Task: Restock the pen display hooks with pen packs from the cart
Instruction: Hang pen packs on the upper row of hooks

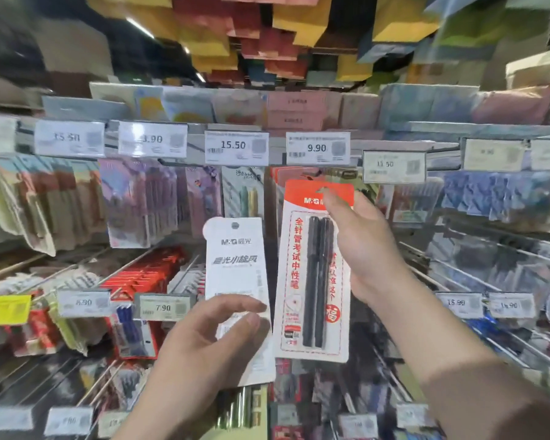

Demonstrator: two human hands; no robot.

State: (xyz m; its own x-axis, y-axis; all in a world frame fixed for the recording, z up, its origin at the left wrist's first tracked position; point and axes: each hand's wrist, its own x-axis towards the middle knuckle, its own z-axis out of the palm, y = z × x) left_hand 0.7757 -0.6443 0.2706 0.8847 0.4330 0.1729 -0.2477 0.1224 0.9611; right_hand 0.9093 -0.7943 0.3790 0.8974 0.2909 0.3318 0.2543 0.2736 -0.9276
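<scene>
The left hand (204, 338) pinches the white pack (235, 281) low, waiting. The right hand (362, 249) grips the red pack (302, 281), forefinger at its hang hole under the 9.90 tag (318, 148); best to thread it squarely onto that hook.

From my remote seat I see two bare hands, the left hand (204, 341) and the right hand (365, 249), with no rings, watch or gloves on them. Both forearms are bare as far as the bottom edge of the view, with no cuff showing. The fingernails I can make out are short and unpainted.
</scene>
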